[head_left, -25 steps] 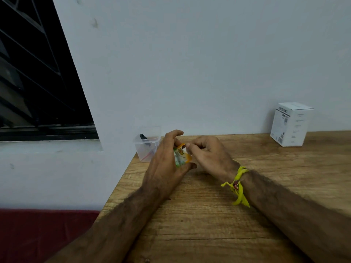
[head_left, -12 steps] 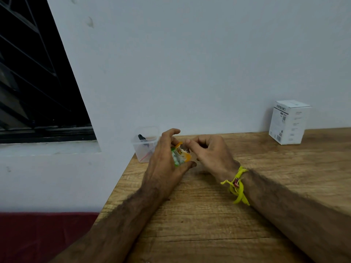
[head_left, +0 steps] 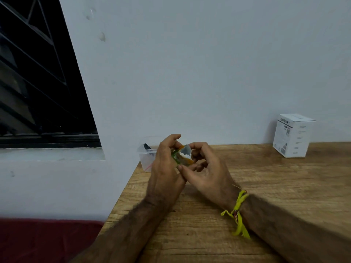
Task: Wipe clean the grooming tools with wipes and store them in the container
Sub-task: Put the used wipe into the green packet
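A small wipe packet (head_left: 182, 156), green and orange with a silvery torn flap at its top, is held between both hands above the wooden table (head_left: 247, 186). My left hand (head_left: 167, 166) grips it from the left, thumb under it. My right hand (head_left: 207, 168) pinches the flap from the right, with a yellow thread around its wrist. Behind my left hand stands a clear plastic container (head_left: 145, 158) at the table's back left corner, with a dark tool and something red inside; my hand hides part of it.
A white cardboard box (head_left: 293, 135) stands at the back right against the grey wall. The table's left edge runs diagonally, with a red surface (head_left: 43, 240) below it. A dark barred window (head_left: 38, 82) fills the upper left.
The packet's top flap has come open, showing a silvery inside, and my right hand has turned palm-up around it. The camera has tilted, so the hands sit higher and closer.
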### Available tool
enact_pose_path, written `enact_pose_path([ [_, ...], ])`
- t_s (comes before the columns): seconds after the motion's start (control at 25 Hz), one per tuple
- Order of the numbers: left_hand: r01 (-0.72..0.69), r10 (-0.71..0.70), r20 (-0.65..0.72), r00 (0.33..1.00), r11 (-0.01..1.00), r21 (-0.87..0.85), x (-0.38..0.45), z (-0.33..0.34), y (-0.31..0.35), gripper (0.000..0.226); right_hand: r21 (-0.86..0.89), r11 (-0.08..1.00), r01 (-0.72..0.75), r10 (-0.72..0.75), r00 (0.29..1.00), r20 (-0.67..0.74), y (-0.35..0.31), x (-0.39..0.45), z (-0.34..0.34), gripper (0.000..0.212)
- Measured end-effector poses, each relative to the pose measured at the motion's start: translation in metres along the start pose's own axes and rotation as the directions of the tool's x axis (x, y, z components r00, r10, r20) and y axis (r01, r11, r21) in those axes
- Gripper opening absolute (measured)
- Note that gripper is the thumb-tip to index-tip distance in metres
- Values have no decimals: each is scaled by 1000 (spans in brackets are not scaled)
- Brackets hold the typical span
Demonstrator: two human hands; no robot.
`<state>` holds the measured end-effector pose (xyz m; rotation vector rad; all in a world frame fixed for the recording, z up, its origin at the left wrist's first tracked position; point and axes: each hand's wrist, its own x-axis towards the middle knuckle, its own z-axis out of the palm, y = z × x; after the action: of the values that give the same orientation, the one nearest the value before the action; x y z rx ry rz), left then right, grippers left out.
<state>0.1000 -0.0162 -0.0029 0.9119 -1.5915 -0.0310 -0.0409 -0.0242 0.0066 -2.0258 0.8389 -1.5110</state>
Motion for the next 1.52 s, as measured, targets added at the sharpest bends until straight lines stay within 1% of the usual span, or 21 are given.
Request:
enact_pose_path([
  [0.08,-29,29,18,999,1000,-8,-2,1,0,79,-25,999,47,-49,997,-53,-2,0,3,36],
  [0.16,-52,51,49,998,999,18,-3,2,1,79,-68,996,59,-66,992,-105,0,0,3,25],
  [0.24,-35,32,78,996,999,33,-2,0,-1,84,-80,997,12,-23,990,-143,5,2,4,13],
  [0.32,0,-4,97,995,999,41,1,-2,-6,93,-108,992,-57,36,981,-191,10,7,6,6],
  [0.44,0,-17,126,992,991,135,4,-4,-8,99,-149,980,-134,83,948,-308,16,11,2,8],
  [0.6,-69,1,248,969,961,267,1,-2,6,107,-233,950,-208,92,900,-426,13,5,-20,7],
  [0.72,-147,48,293,955,934,326,-3,-4,12,97,-265,935,-238,87,874,-479,9,-11,-33,7],
  [0.84,-245,116,337,934,896,369,-7,-5,27,72,-294,922,-251,68,855,-514,-11,-32,-48,7],
  [0.92,-277,121,377,918,877,393,-15,1,50,54,-307,919,-247,43,838,-544,-27,-47,-63,8],
  [0.96,-289,116,403,908,869,402,-20,8,65,48,-312,917,-249,32,826,-563,-35,-55,-70,8],
  [1.08,-346,130,477,869,849,400,-36,30,114,47,-315,904,-288,46,798,-600,-59,-81,-92,9],
  [1.16,-386,166,521,837,855,348,-45,45,148,47,-333,898,-288,12,772,-636,-76,-107,-115,8],
  [1.24,-406,234,530,815,883,234,-58,59,186,43,-370,892,-260,-89,702,-706,-91,-143,-146,6],
  [1.32,-471,384,508,771,880,51,-82,77,230,36,-422,873,-244,-208,596,-775,-102,-188,-180,6],
  [1.36,-525,476,479,737,850,-37,-100,86,251,33,-432,869,-241,-249,542,-803,-106,-212,-195,7],
  [1.44,-638,639,413,649,753,-163,-142,111,281,29,-406,874,-268,-268,430,-862,-109,-264,-222,7],
  [1.52,-698,723,397,566,676,-236,-190,145,285,25,-368,861,-352,-259,320,-911,-102,-318,-239,8],
])
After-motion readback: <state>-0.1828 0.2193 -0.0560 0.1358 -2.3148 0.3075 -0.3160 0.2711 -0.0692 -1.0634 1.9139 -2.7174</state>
